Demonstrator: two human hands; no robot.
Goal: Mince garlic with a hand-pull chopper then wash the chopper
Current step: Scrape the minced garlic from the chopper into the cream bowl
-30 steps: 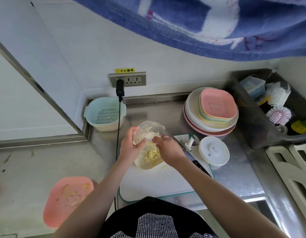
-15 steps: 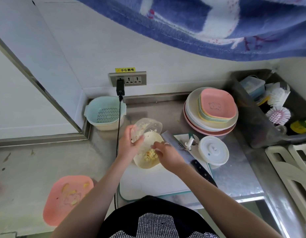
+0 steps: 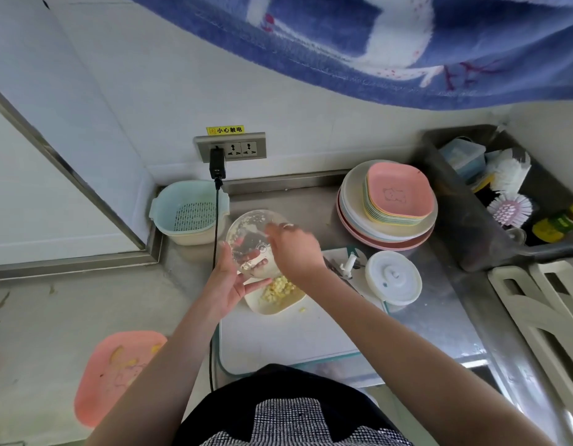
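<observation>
Left hand raised over the near-left corner of the white cutting board, palm turned up and toward the camera, fingers spread and cupped under the clear chopper bowl, thumb pressed to its left wall; grasping the bowl from below. Bowl tipped with its mouth toward the camera, bits of garlic stuck to the inside wall. Right hand reaching in from the right across the bowl's rim, wrist bent, fingers curled loosely into the opening, blurred; cannot tell whether pinching anything or just scraping. Ring visible on one finger.

Directly below the bowl, on the board, a cream dish holding a heap of minced garlic, a few crumbs spilled just beside its right rim. White chopper lid lying flat near the board's far-right corner, the blade shaft just left of it, next to a knife partly hidden by the right forearm.

Open steel counter beyond the bowl up to the back wall. Hemmed on the left by a pale green colander and a black cable hanging from the socket, close to the left wrist. On the right, a stack of plates, well apart from the hands. Near half of the board bare. Pink plate far left, well clear.
</observation>
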